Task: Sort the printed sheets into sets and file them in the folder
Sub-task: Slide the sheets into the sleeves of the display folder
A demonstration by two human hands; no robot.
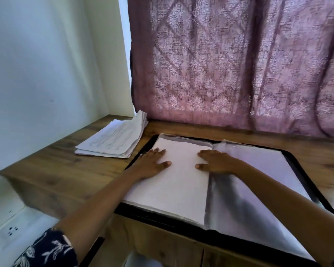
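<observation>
Head camera, looking down: a person leans over a wooden worktop (52, 166) with both hands laid flat on an open black-edged folder (158, 217). The left hand (152, 163) presses on the outer part of a white sheet (174, 191) that lies on the folder's left side, its fingers (159, 152) straight and spread wide, holding nothing. The right hand (216, 160) rests palm-down near the spine, fingers stretched out and pointing left across the same sheet, the thumb held apart. Clear plastic sleeves (258, 189) fan across the folder's right side, under the right forearm. A stack of printed sheets (112, 140) waits on the worktop just beside the folder's far left corner, its far edge curling up against a mauve patterned curtain (239, 64). A pale wall (37, 64) closes the corner on the left, and a dark floral sleeve (50, 251) shows at the bottom edge.
</observation>
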